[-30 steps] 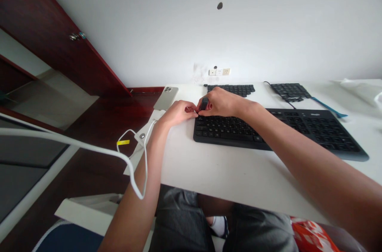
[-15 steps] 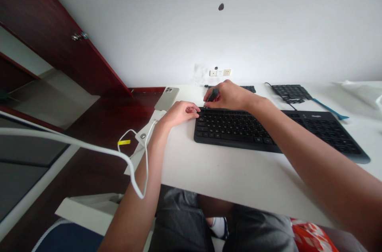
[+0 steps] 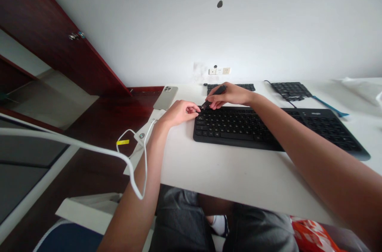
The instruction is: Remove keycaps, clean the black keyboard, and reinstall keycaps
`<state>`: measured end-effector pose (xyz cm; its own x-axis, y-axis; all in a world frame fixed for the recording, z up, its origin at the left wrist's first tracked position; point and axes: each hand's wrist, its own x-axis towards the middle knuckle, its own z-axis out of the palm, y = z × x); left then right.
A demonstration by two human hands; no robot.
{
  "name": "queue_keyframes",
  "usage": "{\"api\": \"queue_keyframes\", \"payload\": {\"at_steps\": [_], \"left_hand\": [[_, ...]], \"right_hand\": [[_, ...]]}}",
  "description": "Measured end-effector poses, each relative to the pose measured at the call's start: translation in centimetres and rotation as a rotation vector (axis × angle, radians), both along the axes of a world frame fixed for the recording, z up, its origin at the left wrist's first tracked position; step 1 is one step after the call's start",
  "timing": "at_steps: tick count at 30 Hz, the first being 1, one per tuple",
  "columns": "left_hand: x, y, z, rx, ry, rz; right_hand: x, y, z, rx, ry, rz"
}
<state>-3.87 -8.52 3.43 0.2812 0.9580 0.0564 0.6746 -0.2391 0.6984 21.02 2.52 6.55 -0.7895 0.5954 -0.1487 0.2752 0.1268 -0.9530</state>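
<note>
A long black keyboard [image 3: 238, 125] lies on the white table [image 3: 209, 168]. My right hand [image 3: 229, 95] is above its upper left part, closed round a dark pen-like tool [image 3: 219, 91] whose tip points down at the keyboard's upper left corner. My left hand [image 3: 182, 112] rests at the keyboard's left edge. Its fingers are curled, thumb and fingertips close together near that same corner. Whether anything small sits between those fingertips cannot be made out.
A phone [image 3: 166, 97] lies at the table's back left. Behind are another keyboard [image 3: 247, 86], a black keypad [image 3: 291, 90] with a cable, a blue tool [image 3: 330, 107] and a white bag [image 3: 364, 88]. A white cable [image 3: 119, 153] hangs at the left.
The dark tool in my right hand has tilted and shows more of its length, and that hand's fingers have shifted. My left hand has hardly moved.
</note>
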Motion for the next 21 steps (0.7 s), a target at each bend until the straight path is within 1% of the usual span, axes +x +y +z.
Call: {"api": "queue_keyframes", "payload": {"at_steps": [4,7,11,16,21], "left_hand": [[0.07,-0.03,0.14,-0.029,-0.01,-0.01],[0.13,0.03,0.18,-0.047,-0.011,-0.001],[0.16,0.17,0.11,-0.065,-0.038,0.002],[0.13,0.3,-0.11,-0.101,-0.084,0.007],[0.12,0.49,-0.41,-0.2,-0.186,0.025]], "right_hand": [[0.41,0.32,-0.31,-0.1,0.019,0.015],[0.38,0.16,-0.44,-0.135,0.028,0.043],[0.27,-0.19,-0.51,-0.127,0.022,0.096],[0.2,-0.37,-0.39,-0.107,0.024,0.116],[0.22,-0.21,-0.31,-0.068,0.013,0.134]]}}
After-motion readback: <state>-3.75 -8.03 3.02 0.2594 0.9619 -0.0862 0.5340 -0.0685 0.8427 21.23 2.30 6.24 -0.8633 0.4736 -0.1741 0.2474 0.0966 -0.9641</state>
